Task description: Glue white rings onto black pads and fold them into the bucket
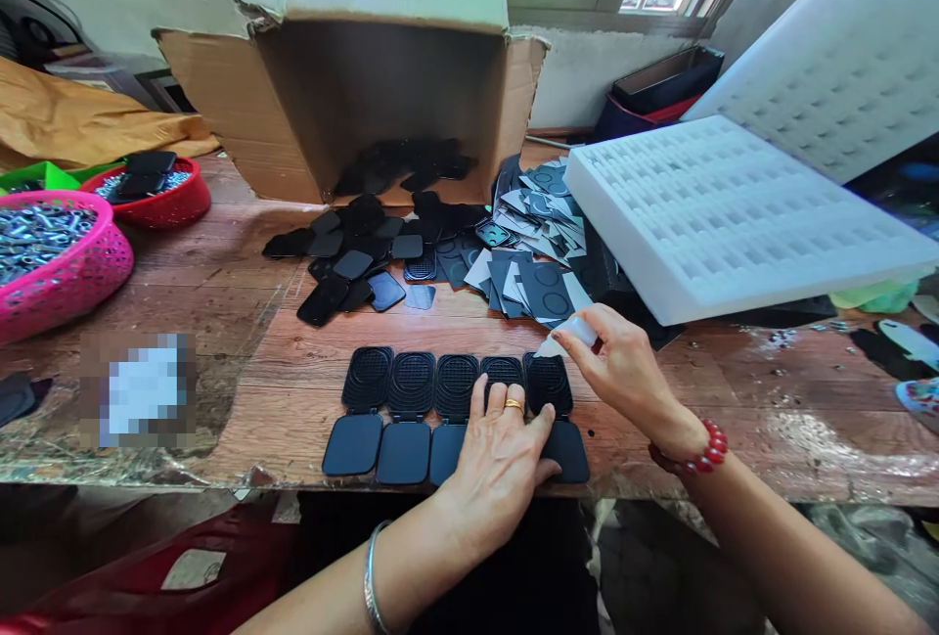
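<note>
Several black square hinged cases lie unfolded in a row along the table's front edge. Their ridged halves (367, 379) face the back, and the smooth lids (352, 445) lie toward me. My left hand (499, 439) rests flat over the cases on the right, fingers spread, partly covering them. In my right hand (623, 361) is a small white squeeze bottle (578, 330), tilted down to the left. Its nozzle is over the ridged half at the row's right end (549, 385); whether it touches, I cannot tell.
An open cardboard box (388, 77) stands behind a heap of black square pieces (352, 263). Dark sheets marked with rings (547, 291) are piled beside a white foam tray (646, 224). Left, a pink basket (88, 268) and a red basket (176, 204) hold metal parts.
</note>
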### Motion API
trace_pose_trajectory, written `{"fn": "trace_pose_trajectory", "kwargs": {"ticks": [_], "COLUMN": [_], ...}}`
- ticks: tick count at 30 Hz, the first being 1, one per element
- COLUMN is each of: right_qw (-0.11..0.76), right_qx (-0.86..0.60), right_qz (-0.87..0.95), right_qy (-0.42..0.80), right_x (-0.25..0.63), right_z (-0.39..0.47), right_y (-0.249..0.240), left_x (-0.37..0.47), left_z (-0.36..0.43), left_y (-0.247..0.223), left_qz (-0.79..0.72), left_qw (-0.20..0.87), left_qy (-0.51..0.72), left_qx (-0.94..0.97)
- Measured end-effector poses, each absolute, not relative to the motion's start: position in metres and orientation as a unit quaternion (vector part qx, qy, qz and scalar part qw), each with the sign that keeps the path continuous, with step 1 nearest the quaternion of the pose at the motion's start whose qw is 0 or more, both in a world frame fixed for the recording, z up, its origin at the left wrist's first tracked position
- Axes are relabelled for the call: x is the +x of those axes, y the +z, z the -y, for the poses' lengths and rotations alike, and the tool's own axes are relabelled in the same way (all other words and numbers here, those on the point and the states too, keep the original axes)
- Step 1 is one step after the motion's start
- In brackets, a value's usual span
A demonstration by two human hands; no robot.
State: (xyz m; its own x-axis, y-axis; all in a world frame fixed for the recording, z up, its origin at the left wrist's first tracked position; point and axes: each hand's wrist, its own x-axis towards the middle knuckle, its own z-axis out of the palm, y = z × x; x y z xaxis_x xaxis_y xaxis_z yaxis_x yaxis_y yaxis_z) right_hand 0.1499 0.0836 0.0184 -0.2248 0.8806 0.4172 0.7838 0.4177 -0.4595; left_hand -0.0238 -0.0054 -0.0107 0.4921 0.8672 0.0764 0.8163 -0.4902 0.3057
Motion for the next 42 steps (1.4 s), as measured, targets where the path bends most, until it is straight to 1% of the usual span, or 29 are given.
{"fn": "trace_pose_trajectory", "kwargs": {"ticks": [5,11,16,20,24,26,30,34,42], "right_qw": [0.32,0.311,0.305,0.327,0.35,0.363,0.374,0.367,0.34], "right_qx": [-0.543,-0.561,-0.611,-0.655,-0.647,-0.632,-0.607,-0.602,-0.594], "right_qz": [0.774,0.762,0.716,0.652,0.62,0.622,0.649,0.671,0.704], "right_qy": [0.059,0.081,0.144,0.197,0.272,0.286,0.263,0.23,0.192], "right_x": [0.164,0.179,0.185,0.186,0.177,0.167,0.145,0.129,0.119], "right_z": [-0.081,-0.063,-0.052,-0.053,-0.058,-0.061,-0.071,-0.079,-0.087], "right_y": [0.019,0.024,0.025,0.031,0.035,0.032,0.02,0.01,0.008], "left_x": [-0.025,-0.026,-0.024,-0.027,-0.041,-0.051,-0.063,-0.065,-0.065], "left_z": [0.005,0.003,0.003,0.005,0.01,0.013,0.017,0.02,0.017], "left_y": [-0.007,-0.006,-0.007,-0.005,0.004,0.008,0.006,0.001,0.002], "left_qz": [-0.491,-0.49,-0.494,-0.496,-0.51,-0.523,-0.538,-0.539,-0.536], "left_qw": [0.127,0.14,0.142,0.141,0.124,0.112,0.097,0.088,0.094], "left_qy": [0.11,0.096,0.096,0.103,0.126,0.127,0.098,0.083,0.07], "left_qx": [0.855,0.855,0.852,0.85,0.842,0.835,0.832,0.834,0.836]}}
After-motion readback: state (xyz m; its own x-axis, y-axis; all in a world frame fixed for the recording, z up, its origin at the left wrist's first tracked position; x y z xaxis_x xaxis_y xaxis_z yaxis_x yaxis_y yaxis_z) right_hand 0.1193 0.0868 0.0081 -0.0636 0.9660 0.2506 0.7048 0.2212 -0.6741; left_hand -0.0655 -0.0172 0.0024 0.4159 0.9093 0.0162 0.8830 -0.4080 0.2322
